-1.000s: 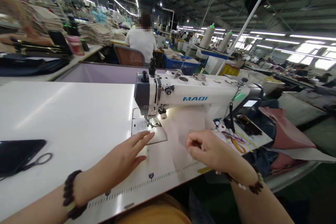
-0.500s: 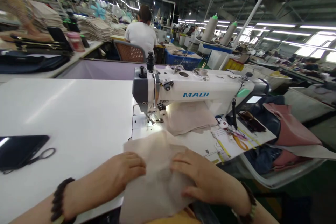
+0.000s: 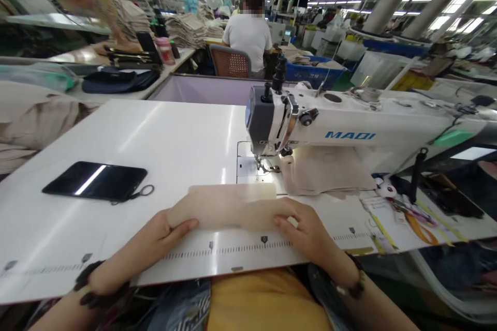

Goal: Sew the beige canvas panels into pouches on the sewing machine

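A beige fabric piece (image 3: 229, 209) is stretched between both hands over the white sewing table (image 3: 186, 134), its near edge curled toward me. My left hand (image 3: 171, 232) grips its left end, thumb on top. At the other end, my right hand (image 3: 297, 222) pinches the cloth between thumb and fingers. Just beyond the fabric, to the right, is the lit needle area of a white sewing machine (image 3: 318, 119). More beige fabric pieces (image 3: 326, 170) lie stacked under the machine's arm.
Left on the table lies a black phone (image 3: 95, 181) with a ring strap. To the right are small tools, yellow tape and an orange loop (image 3: 423, 230). Folded cloth (image 3: 42, 119) sits at far left. A person in a white shirt (image 3: 248, 36) sits ahead, back turned.
The fabric has gone from hanging over the table's front edge to lying lengthwise above the tabletop. Both hands now hold its ends, further apart. My view has turned left.
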`<state>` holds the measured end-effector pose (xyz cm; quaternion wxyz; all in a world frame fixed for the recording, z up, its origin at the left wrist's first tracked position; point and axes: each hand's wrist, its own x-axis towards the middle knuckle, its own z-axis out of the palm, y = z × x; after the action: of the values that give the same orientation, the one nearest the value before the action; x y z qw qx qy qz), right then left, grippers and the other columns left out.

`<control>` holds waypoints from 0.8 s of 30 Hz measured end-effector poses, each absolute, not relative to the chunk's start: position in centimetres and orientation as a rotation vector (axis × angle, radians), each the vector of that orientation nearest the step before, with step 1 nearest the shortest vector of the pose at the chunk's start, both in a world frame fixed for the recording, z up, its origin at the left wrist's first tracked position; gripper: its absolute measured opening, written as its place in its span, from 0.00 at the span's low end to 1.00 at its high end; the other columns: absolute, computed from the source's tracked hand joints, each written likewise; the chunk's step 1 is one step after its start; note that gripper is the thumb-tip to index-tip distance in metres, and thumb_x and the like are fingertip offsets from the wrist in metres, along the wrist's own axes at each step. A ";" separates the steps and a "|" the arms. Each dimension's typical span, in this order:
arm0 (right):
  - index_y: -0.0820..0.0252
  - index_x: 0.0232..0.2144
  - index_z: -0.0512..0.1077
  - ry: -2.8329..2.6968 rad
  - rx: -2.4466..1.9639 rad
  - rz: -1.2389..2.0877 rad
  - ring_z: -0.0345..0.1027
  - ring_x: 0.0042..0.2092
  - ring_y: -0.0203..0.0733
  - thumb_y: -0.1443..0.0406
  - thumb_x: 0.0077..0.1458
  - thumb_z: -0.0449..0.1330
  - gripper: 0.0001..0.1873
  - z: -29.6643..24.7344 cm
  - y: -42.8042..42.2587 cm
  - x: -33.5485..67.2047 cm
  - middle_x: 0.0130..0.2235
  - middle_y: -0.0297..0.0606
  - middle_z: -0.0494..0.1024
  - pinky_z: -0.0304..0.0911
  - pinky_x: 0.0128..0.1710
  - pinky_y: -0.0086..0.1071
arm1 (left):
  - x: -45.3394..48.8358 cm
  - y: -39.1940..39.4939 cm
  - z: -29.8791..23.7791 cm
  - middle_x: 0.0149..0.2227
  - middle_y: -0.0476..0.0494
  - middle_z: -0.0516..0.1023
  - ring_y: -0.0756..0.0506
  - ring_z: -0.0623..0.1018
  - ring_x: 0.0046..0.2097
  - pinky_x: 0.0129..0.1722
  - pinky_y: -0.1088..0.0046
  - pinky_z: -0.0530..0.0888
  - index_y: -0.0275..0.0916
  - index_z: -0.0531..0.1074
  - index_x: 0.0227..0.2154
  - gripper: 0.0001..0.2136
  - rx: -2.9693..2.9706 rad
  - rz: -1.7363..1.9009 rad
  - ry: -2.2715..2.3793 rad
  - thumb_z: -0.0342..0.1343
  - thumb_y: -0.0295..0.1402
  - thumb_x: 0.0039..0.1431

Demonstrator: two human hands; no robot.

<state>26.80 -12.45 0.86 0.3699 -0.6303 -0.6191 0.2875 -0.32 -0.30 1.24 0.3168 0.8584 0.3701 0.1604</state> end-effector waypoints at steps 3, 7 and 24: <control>0.61 0.59 0.54 -1.382 -1.671 0.777 0.71 0.34 0.38 0.65 0.56 0.53 0.28 -0.5 -11.7 26.3 0.33 0.35 0.76 0.66 0.33 0.30 | -0.3 -0.4 0.9 0.26 0.46 0.78 0.43 0.77 0.31 0.29 0.71 0.75 0.38 0.73 0.31 0.17 2.113 0.333 1.036 0.45 0.45 0.59; 0.57 0.59 0.56 -1.526 -1.633 0.620 0.70 0.32 0.38 0.65 0.58 0.51 0.26 -1.4 -11.6 26.2 0.33 0.37 0.76 0.66 0.33 0.31 | -0.2 -0.5 0.3 0.33 0.46 0.80 0.42 0.78 0.33 0.33 0.70 0.75 0.38 0.73 0.33 0.14 2.034 0.416 1.085 0.49 0.43 0.57; 0.67 0.42 0.74 -1.892 -1.757 0.223 0.73 0.40 0.43 0.64 0.59 0.51 0.16 -1.1 -10.4 25.9 0.39 0.46 0.78 0.70 0.38 0.30 | -1.3 -1.1 -0.3 0.37 0.45 0.74 0.49 0.76 0.36 0.37 0.77 0.74 0.38 0.73 0.42 0.12 2.279 0.495 1.111 0.47 0.32 0.59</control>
<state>25.92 -10.37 -1.09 0.2715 -0.6525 -0.7026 0.0828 -1.32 -1.13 -0.31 0.2755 0.8482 0.4133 0.1842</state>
